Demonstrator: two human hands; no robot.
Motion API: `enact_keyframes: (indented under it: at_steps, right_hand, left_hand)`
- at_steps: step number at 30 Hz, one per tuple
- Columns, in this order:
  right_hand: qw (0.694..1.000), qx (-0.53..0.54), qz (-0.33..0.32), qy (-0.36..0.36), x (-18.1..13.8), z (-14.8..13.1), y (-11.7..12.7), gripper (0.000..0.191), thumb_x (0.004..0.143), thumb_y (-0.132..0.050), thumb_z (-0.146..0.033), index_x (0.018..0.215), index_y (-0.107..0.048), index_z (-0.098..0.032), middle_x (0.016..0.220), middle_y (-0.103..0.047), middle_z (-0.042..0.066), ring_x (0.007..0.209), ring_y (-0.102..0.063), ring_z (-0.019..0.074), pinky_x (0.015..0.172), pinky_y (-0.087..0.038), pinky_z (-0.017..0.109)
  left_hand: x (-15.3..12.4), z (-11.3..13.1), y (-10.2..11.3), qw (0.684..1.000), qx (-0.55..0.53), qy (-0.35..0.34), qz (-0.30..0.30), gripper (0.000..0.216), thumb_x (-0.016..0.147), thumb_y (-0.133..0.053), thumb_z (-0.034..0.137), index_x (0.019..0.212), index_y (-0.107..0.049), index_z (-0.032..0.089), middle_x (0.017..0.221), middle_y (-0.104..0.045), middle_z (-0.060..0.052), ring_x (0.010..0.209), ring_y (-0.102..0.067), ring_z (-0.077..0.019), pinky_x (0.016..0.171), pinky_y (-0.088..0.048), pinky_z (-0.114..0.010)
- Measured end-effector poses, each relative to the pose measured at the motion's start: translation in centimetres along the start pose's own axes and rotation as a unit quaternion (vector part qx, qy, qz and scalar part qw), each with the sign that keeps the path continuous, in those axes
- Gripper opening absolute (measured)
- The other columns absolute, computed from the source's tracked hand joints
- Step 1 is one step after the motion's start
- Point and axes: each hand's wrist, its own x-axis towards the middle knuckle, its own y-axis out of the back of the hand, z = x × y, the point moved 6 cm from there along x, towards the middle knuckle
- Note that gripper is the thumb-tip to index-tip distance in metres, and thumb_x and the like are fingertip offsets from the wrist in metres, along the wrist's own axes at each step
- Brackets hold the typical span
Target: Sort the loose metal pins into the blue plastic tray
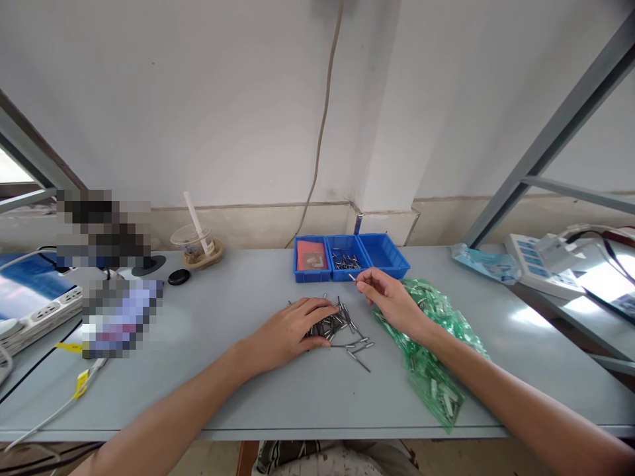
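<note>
A loose pile of thin metal pins [353, 322] lies on the grey table, several of them spread out to the right. Over the pile's left side rests my left hand [300, 327], fingers apart and curved around it, covering part of the pins. My right hand [384, 295] pinches one small metal pin [352, 277] between thumb and fingertips, just in front of the blue bins. The middle blue bin [342, 268] holds several similar pins. Beneath and beside my right forearm are green plastic bags [436, 396] with metal parts inside.
The left blue bin [296, 274] contains a red packet [311, 254]; the right blue bin [384, 254] stands beside it. A lidded cup [191, 241] with a straw and a black round lid [179, 277] sit at the back left. Power strips [540, 268] lie toward both sides.
</note>
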Motion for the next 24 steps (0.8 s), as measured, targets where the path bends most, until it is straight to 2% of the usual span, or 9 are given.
enact_keyframes:
  at_steps: [24]
  right_hand:
    - [1.000, 0.017, -0.014, 0.004, -0.08, -0.10, -0.31, 0.027, 0.101, -0.056, -0.051, 0.101, -0.064, -0.025, 0.085, -0.060, 0.001, 0.071, -0.052, 0.0183, 0.063, -0.045, 0.031]
  left_hand:
    - [0.08, 0.00, -0.10, 0.999, 0.027, -0.017, 0.007, 0.048, 0.107, -0.054, 0.052, 0.149, -0.055, 0.030, 0.142, -0.062, -0.009, 0.131, -0.058, -0.0278, 0.111, -0.049, -0.044]
